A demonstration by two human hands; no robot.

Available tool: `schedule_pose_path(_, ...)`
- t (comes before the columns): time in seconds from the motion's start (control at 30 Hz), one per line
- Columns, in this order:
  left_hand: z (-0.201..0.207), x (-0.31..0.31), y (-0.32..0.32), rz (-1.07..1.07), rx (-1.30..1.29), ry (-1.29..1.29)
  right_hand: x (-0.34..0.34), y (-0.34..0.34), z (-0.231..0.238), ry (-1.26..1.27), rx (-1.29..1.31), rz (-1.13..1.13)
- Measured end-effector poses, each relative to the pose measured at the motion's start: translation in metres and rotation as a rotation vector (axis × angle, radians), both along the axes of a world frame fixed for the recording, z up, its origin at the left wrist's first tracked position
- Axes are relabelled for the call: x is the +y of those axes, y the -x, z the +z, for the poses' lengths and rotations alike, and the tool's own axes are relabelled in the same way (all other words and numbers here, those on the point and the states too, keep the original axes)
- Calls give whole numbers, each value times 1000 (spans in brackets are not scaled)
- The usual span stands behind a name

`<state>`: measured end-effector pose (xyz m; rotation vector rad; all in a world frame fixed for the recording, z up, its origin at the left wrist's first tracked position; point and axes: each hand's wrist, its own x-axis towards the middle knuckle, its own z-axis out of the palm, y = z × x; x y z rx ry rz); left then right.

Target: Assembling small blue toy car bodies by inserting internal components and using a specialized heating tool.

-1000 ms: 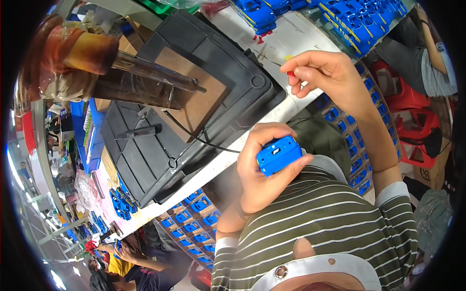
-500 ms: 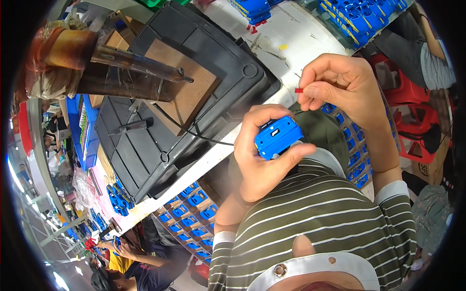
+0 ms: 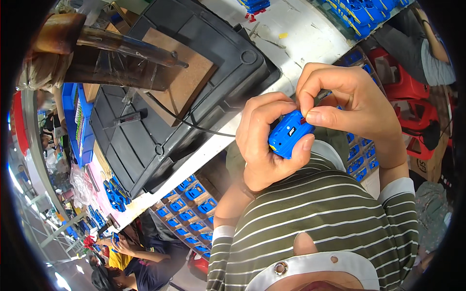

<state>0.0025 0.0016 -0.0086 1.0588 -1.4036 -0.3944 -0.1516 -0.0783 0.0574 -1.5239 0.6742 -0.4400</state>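
Observation:
My left hand [image 3: 264, 140] is wrapped round a blue toy car body [image 3: 290, 135], its fingers on the far side and the thumb on the near edge. A small dark slot and little holes show on the car's upturned face. At the car's right end, my right hand [image 3: 340, 102] pinches a small red plastic part [image 3: 303, 120] between thumb and forefinger. The red part touches the car, mostly covered by the fingertips, so how far it sits in the body cannot be seen.
A large black plastic lid [image 3: 213, 63] carries a brown board [image 3: 182, 77] under a soldering-iron-like metal rod [image 3: 131, 46]. Blue car bodies pile up at the far right [image 3: 361, 14]. Compartmented boxes of blue parts [image 3: 187, 213] stand below the white table [image 3: 301, 48]. Red stools [image 3: 412, 111] stand right; a co-worker [image 3: 141, 262] sits lower left.
My right hand has come down and left, bringing the red part from mid-air to the car's right end. My left hand and the car have shifted slightly right, and the car has turned.

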Motion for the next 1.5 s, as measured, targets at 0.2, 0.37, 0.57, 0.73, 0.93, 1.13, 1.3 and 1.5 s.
schedule_pose_path(0.2, 4, 4, 1, -3, -56, -1, 0, -3, -1, -99, -21, 7)
schedule_pose_path(0.37, -2, 7, 1, -2, -9, 16, 4, -10, -3, -207, -52, 4)
schedule_pose_path(0.57, -5, 8, 7, -39, 272, 41, 12, -16, -16, -193, -195, -60)
schedule_pose_path(0.73, 1, 12, -2, -52, 226, 23, 19, -15, -15, -191, -281, -94)
schedule_pose_path(0.93, 21, 19, -4, 16, 583, -116, 46, -11, -62, 853, -132, -83)
schedule_pose_path(1.13, 51, 6, -4, 164, 988, -422, 58, -37, -71, 1150, -141, -240)
schedule_pose_path(1.3, 56, 5, -10, 140, 1217, -479, 53, -25, -37, 813, -185, -229)
schedule_pose_path(1.5, 50, 0, -36, -147, 1219, -525, 29, -38, 9, 547, -187, -252)
